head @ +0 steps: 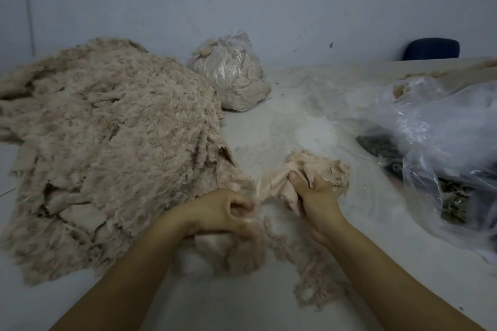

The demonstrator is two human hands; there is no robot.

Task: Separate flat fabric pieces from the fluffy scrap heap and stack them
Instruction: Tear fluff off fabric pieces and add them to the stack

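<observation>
Flat fabric piece, a smooth peach-beige scrap, is bunched in the right hand near the middle of the pale bench, just right of the fluffy scrap heap. The right thumb presses on top of the cloth and the fingers curl round its folds, so the piece is gripped rather than lying loose. A fluffy edge of the same scrap sticks out beyond the hand.

The left hand sits just beside the right, its fingers curled inward over a tuft of fluffy scraps; motion blur makes it hard to be sure, but they seem to pinch that fluff.

The heap spreads broadly over the left of the bench, with flat backing pieces showing among the pile. Behind it stands a clear plastic bag stuffed with scraps. A larger crumpled plastic bag holding dark material lies at the right.
</observation>
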